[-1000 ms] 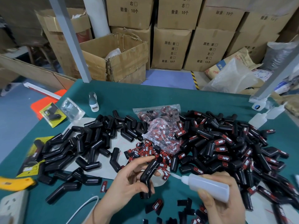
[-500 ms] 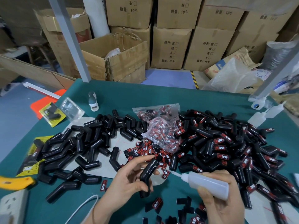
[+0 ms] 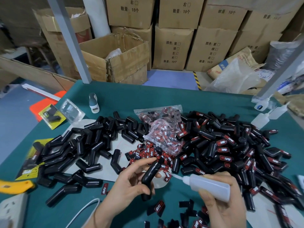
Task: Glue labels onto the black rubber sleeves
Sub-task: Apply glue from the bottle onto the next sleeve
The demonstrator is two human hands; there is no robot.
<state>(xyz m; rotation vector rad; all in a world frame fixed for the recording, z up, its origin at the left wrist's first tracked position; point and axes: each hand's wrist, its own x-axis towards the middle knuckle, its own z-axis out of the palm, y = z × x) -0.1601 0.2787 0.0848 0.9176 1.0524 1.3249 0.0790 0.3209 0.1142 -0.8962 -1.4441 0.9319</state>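
- Nearest, at the bottom edge, loose red-and-black labels [image 3: 158,208] lie scattered on the green table [image 3: 164,99].
- The right hand [image 3: 225,204] is near right, fingers and thumb wrapped around a translucent glue bottle [image 3: 209,185]. The bottle lies almost level, its thin nozzle pointing left toward the held sleeve.
- The left hand [image 3: 126,183] is near centre, its lower fingers and thumb curled around a bent black rubber sleeve [image 3: 150,177]. The sleeve stands tilted, upper end leaning right. The index finger stretches along above it.
- At the near left corner sit a white power strip [image 3: 11,209], a white cable [image 3: 85,209] and a yellow tool [image 3: 14,185].
- Left of the hands, a pile of plain sleeves [image 3: 79,148] without labels spreads over a pale sheet [image 3: 107,171].
- Right of the hands, a larger pile of labelled sleeves [image 3: 230,145], each bearing a red tag, reaches to the table's right side.
- Between the two piles, a heap of labels spills from a clear plastic bag [image 3: 162,132].
- Farther left lie a yellow retail card [image 3: 51,116] with clear blister packaging [image 3: 72,110], and a small white bottle [image 3: 94,103] stands upright.
- At the far right edge stand more squeeze bottles [image 3: 261,119].
- Beyond the table, stacked cardboard boxes [image 3: 172,48] with printed characters line the wall; one open carton [image 3: 115,58] sits on the floor at left.
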